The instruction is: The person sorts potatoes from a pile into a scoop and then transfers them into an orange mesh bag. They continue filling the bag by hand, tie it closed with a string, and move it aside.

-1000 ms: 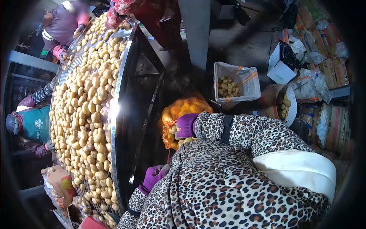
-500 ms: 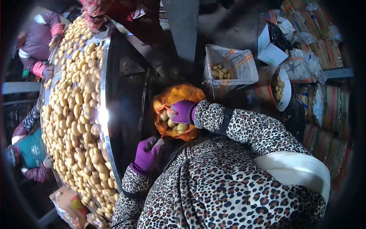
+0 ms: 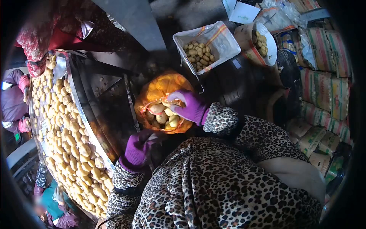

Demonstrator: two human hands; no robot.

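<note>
An orange mesh bag point(image 3: 155, 88) stands in front of me with its mouth open, and several potatoes point(image 3: 161, 117) show inside. My right hand point(image 3: 188, 106), in a purple glove with a pale palm, is at the bag's right rim, its thumb and fingers curled around something I cannot make out. Just left of the bag's lower edge is my left hand point(image 3: 139, 149), also gloved in purple. Its fingers point toward the bag and are dark and partly blurred, so their grip cannot be read.
Potatoes cover a metal-edged sorting table point(image 3: 91, 129) on the left, with other people around it. A white lined crate point(image 3: 225, 41) and a round bucket point(image 3: 244, 42) hold potatoes at the upper right. Full striped sacks point(image 3: 324, 91) are stacked at the right.
The view has turned and shifted, so the table, crate and sacks sit differently. My right hand has drawn back from the potatoes in the bag to its right rim.
</note>
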